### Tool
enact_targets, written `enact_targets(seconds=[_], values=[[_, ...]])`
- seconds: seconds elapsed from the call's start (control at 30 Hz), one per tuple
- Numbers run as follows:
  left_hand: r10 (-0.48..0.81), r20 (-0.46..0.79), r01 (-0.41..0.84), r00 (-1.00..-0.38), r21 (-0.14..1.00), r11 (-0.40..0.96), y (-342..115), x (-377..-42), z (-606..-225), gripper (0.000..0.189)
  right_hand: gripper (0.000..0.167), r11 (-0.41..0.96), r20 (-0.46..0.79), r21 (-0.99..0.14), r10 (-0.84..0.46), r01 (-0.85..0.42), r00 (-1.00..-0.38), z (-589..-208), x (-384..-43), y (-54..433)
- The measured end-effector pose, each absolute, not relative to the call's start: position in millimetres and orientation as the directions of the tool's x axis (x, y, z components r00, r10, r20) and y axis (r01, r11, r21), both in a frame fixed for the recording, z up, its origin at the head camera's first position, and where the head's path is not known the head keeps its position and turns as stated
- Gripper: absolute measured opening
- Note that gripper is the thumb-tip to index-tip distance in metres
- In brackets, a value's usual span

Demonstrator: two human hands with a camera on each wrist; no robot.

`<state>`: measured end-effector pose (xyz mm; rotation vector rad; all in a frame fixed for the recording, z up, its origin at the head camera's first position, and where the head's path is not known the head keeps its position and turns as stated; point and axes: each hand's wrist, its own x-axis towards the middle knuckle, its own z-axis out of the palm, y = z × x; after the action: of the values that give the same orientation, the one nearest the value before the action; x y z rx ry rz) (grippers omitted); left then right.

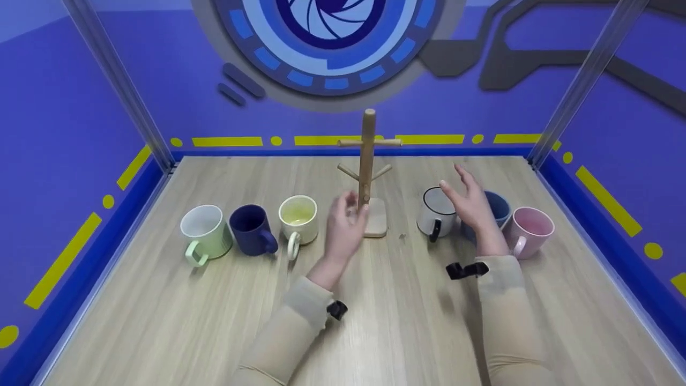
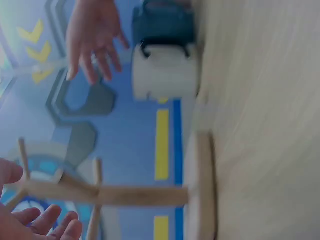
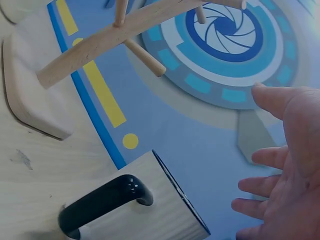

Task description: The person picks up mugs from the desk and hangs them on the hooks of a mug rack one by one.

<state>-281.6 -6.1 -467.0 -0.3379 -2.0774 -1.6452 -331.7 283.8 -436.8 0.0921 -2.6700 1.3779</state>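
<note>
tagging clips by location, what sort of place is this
Probably a demonstration or filming booth: printed blue panels and metal corner posts stand around a wood-grain tabletop.

Counting in from the left edge of the bench (image 1: 407, 332), I see a pale green mug (image 1: 211, 238) with a white inside, a navy mug (image 1: 251, 236) and a cream mug (image 1: 300, 228), yellow within. In from the right edge: a pink mug (image 1: 535, 233), a blue mug (image 1: 498, 208), a white mug (image 1: 433, 217) with black rim and handle. The stand (image 1: 366, 155) is tan; the walls (image 1: 53, 107) are violet-blue with yellow dashes (image 1: 228, 141).
</note>
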Motion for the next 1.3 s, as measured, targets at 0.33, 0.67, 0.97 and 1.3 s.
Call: enact_targets(seconds=[0.33, 0.67, 0.97, 1.3], values=[[-0.064, 0.423, 0.388, -0.904, 0.874, 0.292, 51.5, -250.1, -498.7, 0.063, 0.073, 0.600, 0.164, -0.788, -0.009, -0.137, -0.986, -442.3, -311.4, 279.2], [0.149, 0.270, 0.308, -0.951, 0.845, 0.438, 93.0, -264.3, -506.0, 0.053, 0.071, 0.614, 0.142, -0.779, -0.028, -0.130, -0.989, -440.6, -309.9, 272.3], [0.212, 0.178, 0.269, -0.961, 0.778, 0.568, 120.2, -294.3, -509.2, 0.036, 0.071, 0.663, 0.096, -0.739, -0.065, -0.115, -0.993, -445.8, -311.8, 272.6], [0.262, 0.231, 0.349, -0.937, 0.619, 0.703, 123.0, -306.6, -504.1, 0.017, 0.061, 0.727, 0.155, -0.649, -0.160, -0.223, -0.975, -454.1, -315.3, 272.2]])
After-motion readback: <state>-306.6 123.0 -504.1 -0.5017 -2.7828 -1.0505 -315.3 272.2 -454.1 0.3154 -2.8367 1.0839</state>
